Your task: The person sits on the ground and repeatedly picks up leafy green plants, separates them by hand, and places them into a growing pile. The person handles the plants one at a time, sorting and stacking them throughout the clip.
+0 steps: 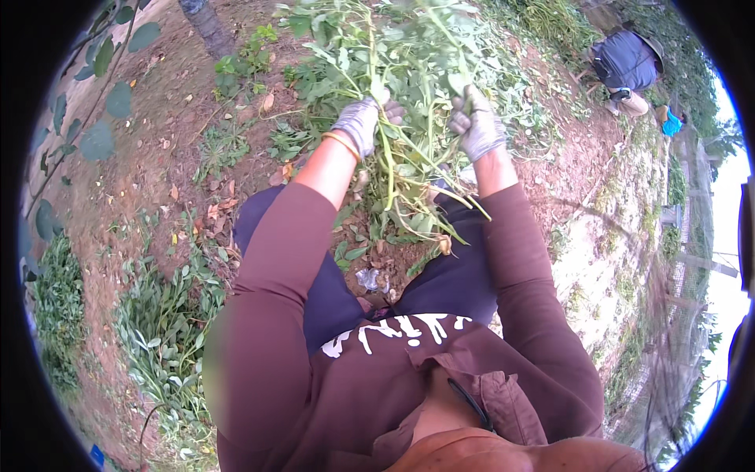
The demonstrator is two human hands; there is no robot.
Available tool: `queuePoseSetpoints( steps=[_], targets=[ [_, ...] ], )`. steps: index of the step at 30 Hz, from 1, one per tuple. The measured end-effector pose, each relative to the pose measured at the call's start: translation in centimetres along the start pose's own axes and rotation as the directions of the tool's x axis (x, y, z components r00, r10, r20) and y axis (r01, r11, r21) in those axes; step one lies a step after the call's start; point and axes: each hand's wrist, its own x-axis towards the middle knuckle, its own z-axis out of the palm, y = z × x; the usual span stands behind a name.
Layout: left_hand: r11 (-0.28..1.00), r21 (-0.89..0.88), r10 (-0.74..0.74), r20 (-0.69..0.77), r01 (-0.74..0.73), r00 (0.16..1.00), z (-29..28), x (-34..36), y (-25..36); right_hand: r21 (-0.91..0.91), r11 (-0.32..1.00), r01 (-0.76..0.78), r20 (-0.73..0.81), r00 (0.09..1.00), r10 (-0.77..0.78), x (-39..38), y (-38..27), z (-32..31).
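My left hand (366, 124), in a grey-white glove with a yellow band at the wrist, is closed round several pale green stems. My right hand (478, 130), gloved alike, has its fingers curled round another leafy stem. Both arms reach forward over my bent knees. The leafy plants (417, 59) look like peanut plants; their foliage spreads beyond my hands, partly blurred. Their bare stem ends (429, 185) hang back toward my lap, and a tan pod-like lump (446, 245) dangles from one. My palms are hidden.
More cut greenery (169, 330) lies on the ground at the left. A tree trunk (206, 27) rises at the far left, with a leafy branch (96, 138) nearer. At the far right, a person in dark clothes (627, 61) bends over. A net fence (683, 291) runs along the right.
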Motion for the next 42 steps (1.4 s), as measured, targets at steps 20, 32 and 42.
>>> queuePoseSetpoints(
  steps=[20,32,42],
  targets=[
    [0.719,0.608,0.334,0.121,-0.336,0.935,2.6,1.9,1.3,-0.652,0.745,0.14,0.267,0.962,0.052,-0.3,-2.5,-1.2],
    [-0.173,0.908,0.069,0.397,-0.38,0.915,10.0,-6.9,-2.9,0.154,0.971,-0.18,0.389,0.915,0.108,0.7,-0.7,-5.0],
    [-0.145,0.805,0.383,0.582,-0.575,0.717,9.5,-5.3,-7.3,-0.42,0.774,0.473,0.482,0.839,-0.252,4.4,-0.8,-8.0]
  ],
)
